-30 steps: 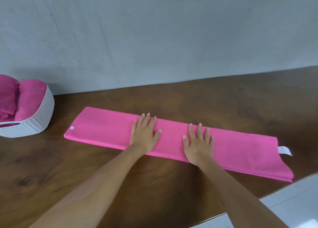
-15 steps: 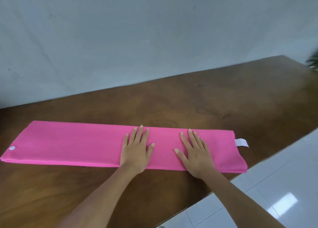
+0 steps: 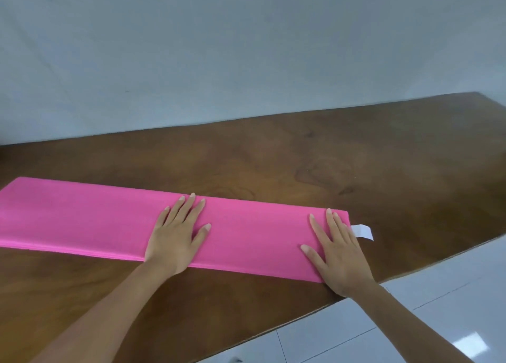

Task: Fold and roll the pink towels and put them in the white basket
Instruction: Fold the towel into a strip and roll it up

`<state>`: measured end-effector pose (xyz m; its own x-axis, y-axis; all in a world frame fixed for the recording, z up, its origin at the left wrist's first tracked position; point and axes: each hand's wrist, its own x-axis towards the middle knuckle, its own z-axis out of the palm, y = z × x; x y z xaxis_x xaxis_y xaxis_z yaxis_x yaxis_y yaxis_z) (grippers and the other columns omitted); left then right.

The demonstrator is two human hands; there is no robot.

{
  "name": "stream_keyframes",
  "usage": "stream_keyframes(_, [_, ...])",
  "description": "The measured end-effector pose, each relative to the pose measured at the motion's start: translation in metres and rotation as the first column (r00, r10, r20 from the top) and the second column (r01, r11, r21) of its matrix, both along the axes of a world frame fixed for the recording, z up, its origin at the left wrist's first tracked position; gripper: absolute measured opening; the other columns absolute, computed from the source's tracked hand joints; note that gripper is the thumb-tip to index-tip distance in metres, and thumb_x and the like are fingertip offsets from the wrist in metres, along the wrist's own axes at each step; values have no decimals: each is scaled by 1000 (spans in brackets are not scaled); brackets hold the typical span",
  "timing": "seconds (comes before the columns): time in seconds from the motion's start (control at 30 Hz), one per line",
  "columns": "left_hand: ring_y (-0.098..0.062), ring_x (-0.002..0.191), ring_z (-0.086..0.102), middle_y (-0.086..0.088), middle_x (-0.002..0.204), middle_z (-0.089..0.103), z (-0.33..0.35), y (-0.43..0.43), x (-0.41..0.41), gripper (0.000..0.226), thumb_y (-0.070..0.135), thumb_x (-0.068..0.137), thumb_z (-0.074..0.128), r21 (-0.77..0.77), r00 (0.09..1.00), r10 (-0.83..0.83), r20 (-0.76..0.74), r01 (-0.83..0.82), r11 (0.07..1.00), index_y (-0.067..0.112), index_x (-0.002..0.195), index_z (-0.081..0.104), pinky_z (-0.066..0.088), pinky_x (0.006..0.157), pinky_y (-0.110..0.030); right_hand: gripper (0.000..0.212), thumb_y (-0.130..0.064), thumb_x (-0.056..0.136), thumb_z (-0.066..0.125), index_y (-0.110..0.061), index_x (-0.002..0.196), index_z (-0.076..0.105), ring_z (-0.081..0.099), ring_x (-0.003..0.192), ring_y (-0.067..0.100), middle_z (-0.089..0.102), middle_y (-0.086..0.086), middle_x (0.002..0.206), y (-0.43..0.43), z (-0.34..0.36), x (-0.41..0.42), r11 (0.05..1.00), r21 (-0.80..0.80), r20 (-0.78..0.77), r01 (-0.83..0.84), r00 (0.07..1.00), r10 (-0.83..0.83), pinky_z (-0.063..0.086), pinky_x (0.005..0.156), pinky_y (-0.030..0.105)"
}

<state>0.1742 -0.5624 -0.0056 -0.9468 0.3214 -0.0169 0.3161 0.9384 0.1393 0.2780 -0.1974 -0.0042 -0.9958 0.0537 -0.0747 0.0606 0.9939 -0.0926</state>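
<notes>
A pink towel (image 3: 87,220), folded into a long narrow strip, lies flat across the brown wooden table (image 3: 301,160) and runs out of view at the left. A small white label (image 3: 362,231) sticks out of its right end. My left hand (image 3: 178,234) rests flat on the towel near its middle, fingers straight and spread. My right hand (image 3: 336,253) presses flat on the towel's right end, close to the label. The white basket is out of view.
A plain grey wall (image 3: 246,48) stands behind the table. The table's near edge runs diagonally at the lower right, with white tiled floor (image 3: 410,321) beyond it. Bare wood stretches to the right of the towel.
My right hand has slid right along the towel to its end, and my left hand has moved right as well. The view has turned right, so the basket has left the frame.
</notes>
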Motion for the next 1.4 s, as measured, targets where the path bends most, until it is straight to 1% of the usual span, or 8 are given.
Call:
stream_keyframes(0.1, [-10,155,-12,9,168,-10,0,7,2,80,69,89,-10,-3,999,48,-6,-48,999,33,161,-7,-6,126,-36,82,-83,88,-3,-40,157,-15,-12,155,25,-13,3,169,11,3,-14,999,9,18,-36,999,36,-1,126,44])
stream_keyframes(0.23, [-10,155,-9,8,169,-7,1,11,10,81,70,90,-7,5,994,107,-8,-107,994,33,161,-3,-7,124,-33,86,-84,83,-11,-40,157,-16,-17,154,20,-16,0,168,33,7,-24,996,31,47,-84,996,82,-7,125,42])
stream_keyframes(0.4, [-10,155,10,7,168,17,0,18,30,79,65,95,6,157,972,233,-35,-225,962,26,160,25,5,126,-33,88,-84,81,-10,-41,157,-17,-23,152,13,-22,-6,167,58,10,-32,990,-20,75,-141,987,142,-7,125,39])
stream_keyframes(0.47, [-10,155,13,8,167,20,-1,19,39,72,63,100,12,178,961,272,-47,-260,949,26,160,28,8,126,-33,86,-84,82,-9,-42,156,-17,-22,152,13,-22,-6,167,59,7,-33,988,-27,56,-152,987,153,-8,123,37])
stream_keyframes(0.7, [-12,155,15,6,167,22,-5,17,77,68,60,102,18,203,933,352,-71,-332,921,25,159,32,11,125,-34,83,-82,87,-7,-41,158,-13,-15,155,18,-14,-3,169,60,0,-33,987,-31,-17,-157,988,156,-5,124,40])
stream_keyframes(1.0, [-14,157,4,3,170,11,-10,34,145,67,62,103,19,159,871,487,-65,-473,867,30,162,18,10,127,-37,82,-80,92,2,-35,161,1,-9,156,22,-4,2,170,64,-3,-34,984,-23,-56,-175,983,174,-1,125,43])
stream_keyframes(1.23, [-15,157,6,3,169,14,-14,60,190,79,67,94,-2,126,810,584,-50,-575,808,32,161,21,5,127,-37,85,-79,91,0,-31,161,4,-5,156,25,1,7,170,64,1,-31,981,-27,-56,-193,980,191,3,126,45])
stream_keyframes(1.4, [-16,157,4,3,169,13,-10,81,202,87,75,89,-1,157,749,663,-11,-654,740,32,161,23,4,128,-40,84,-77,91,2,-30,161,2,-4,156,28,1,9,169,61,6,-30,981,-22,-41,-193,981,192,5,126,46])
